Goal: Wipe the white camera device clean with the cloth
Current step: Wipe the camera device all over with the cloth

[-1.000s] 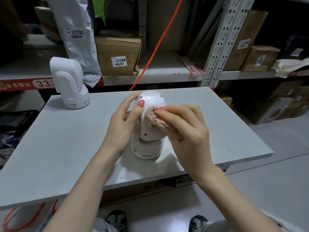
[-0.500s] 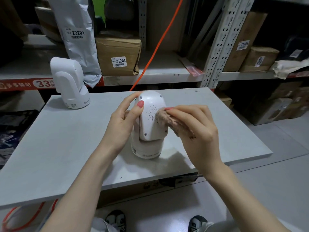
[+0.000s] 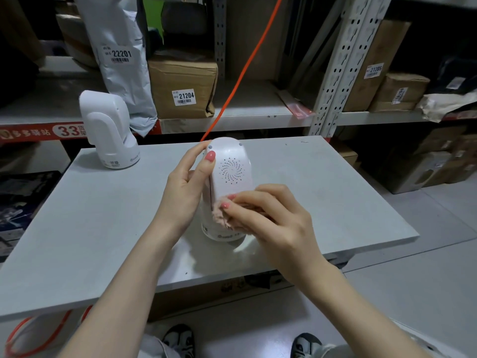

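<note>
One white camera device (image 3: pixel 227 187) mid-wipe, near the front edge of the desk (image 3: pixel 77 215).

My left hand (image 3: pixel 184 192) steadies the camera's upper body, thumb and fingers curled lightly round its left side. My right hand (image 3: pixel 273 218) pinches the pink cloth (image 3: pixel 222 217) in bent fingers and presses it against the lower body, just above the base. I judge the wipe partly done: base and far side probably remain. A second white camera (image 3: pixel 109 130) stands at the desk's back-left corner.
</note>
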`<state>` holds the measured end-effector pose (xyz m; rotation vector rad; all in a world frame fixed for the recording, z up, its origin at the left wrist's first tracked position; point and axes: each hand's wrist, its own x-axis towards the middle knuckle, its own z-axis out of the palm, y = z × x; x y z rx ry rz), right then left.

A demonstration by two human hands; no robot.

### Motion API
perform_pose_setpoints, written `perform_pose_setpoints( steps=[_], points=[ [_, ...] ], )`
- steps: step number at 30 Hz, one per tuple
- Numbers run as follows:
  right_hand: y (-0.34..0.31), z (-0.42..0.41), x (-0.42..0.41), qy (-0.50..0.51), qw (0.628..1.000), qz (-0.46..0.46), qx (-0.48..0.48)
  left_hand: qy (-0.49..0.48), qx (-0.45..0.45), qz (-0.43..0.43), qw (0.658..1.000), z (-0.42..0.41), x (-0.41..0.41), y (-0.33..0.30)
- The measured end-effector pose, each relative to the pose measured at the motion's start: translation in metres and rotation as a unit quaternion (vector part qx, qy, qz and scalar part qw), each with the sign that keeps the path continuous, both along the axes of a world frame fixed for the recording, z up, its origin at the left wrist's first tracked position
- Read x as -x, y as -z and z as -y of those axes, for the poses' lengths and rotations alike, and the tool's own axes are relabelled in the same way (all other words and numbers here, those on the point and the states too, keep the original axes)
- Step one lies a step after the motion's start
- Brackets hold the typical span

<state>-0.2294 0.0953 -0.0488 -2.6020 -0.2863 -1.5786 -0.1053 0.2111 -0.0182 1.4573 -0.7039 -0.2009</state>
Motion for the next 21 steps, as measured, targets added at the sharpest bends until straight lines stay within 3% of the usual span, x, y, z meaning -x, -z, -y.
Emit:
perform_pose_setpoints(
  steps=[3, 8, 10, 13, 17, 21],
  points=[
    [0.006, 0.014, 0.004, 0.005, 1.000, -0.001, -0.008, -0.015, -0.017, -0.011, 1.000, -0.003, -0.004, 0.001],
    [0.005, 0.033, 0.010, 0.045, 0.987, -0.044, -0.151, -0.015, -0.023, -0.039, 0.999, -0.006, -0.006, 0.000],
    [0.000, 0.032, 0.012, 0.024, 0.949, -0.093, -0.301, -0.008, -0.028, -0.049, 0.998, -0.006, -0.001, -0.001],
    [-0.014, 0.022, 0.009, -0.047, 0.851, -0.125, -0.509, 0.033, -0.046, -0.045, 0.997, -0.007, 0.004, 0.000],
    [-0.023, 0.013, 0.003, -0.101, 0.791, -0.112, -0.593, 0.103, -0.073, -0.026, 0.992, -0.014, 0.004, 0.002],
    [-0.023, 0.009, 0.002, -0.123, 0.758, -0.149, -0.623, 0.128, -0.097, 0.001, 0.987, -0.025, -0.001, 0.001]
  ],
)
